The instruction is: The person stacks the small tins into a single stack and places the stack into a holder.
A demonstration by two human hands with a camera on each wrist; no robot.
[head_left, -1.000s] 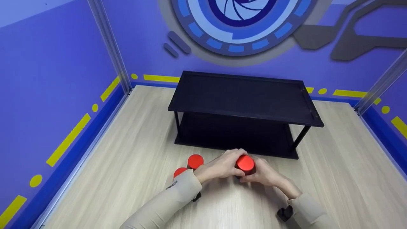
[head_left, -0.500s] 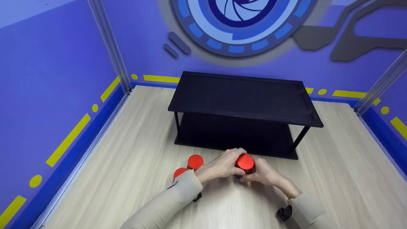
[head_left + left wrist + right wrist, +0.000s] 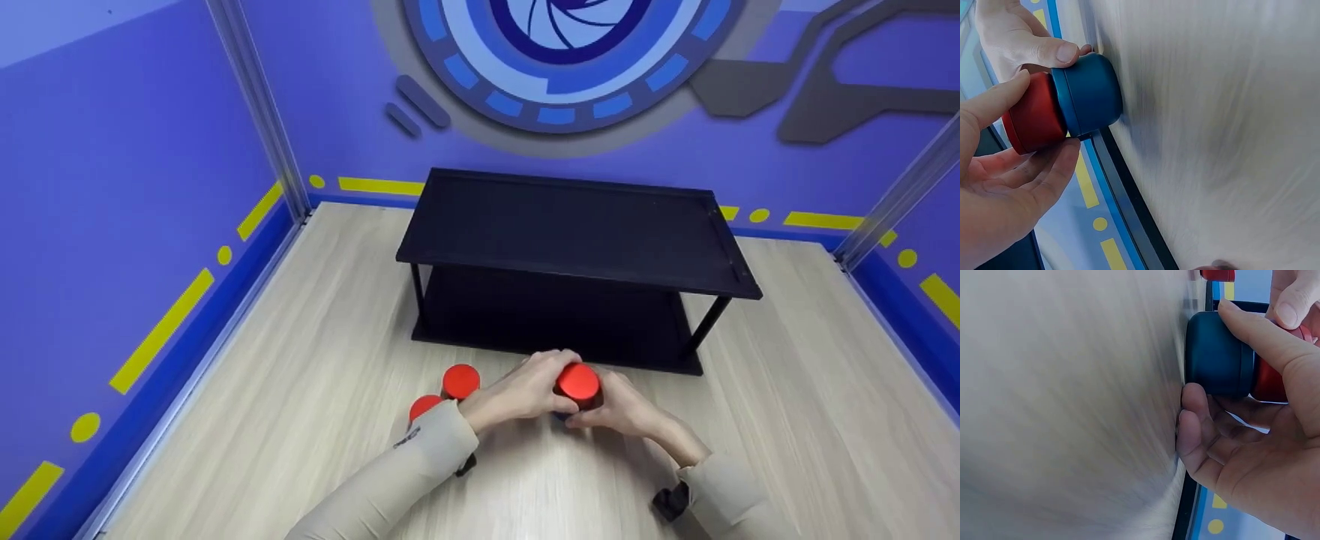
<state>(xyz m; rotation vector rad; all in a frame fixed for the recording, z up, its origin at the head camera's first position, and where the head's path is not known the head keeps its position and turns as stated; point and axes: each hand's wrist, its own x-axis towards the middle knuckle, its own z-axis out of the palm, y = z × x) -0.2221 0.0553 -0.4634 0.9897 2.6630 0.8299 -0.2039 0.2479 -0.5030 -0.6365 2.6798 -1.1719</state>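
A small round red jar (image 3: pixel 578 381) stands upright on top of a blue jar (image 3: pixel 1095 93), which rests on the table. Both have a seam near the top. My left hand (image 3: pixel 529 388) grips the red one between thumb and fingers. Around the lower blue jar curl the fingers and thumb of my right hand (image 3: pixel 628 409); in the right wrist view its thumb lies along the blue side. Two more red-topped jars, one farther back (image 3: pixel 461 381) and one nearer (image 3: pixel 426 406), stand left of my left wrist, the nearer partly hidden by the sleeve.
Just behind my hands stands a black two-level shelf (image 3: pixel 585 232) on thin posts. Blue-purple printed walls (image 3: pixel 150 187) with metal corner profiles enclose the wood-grain table (image 3: pixel 300 360) at the back and sides.
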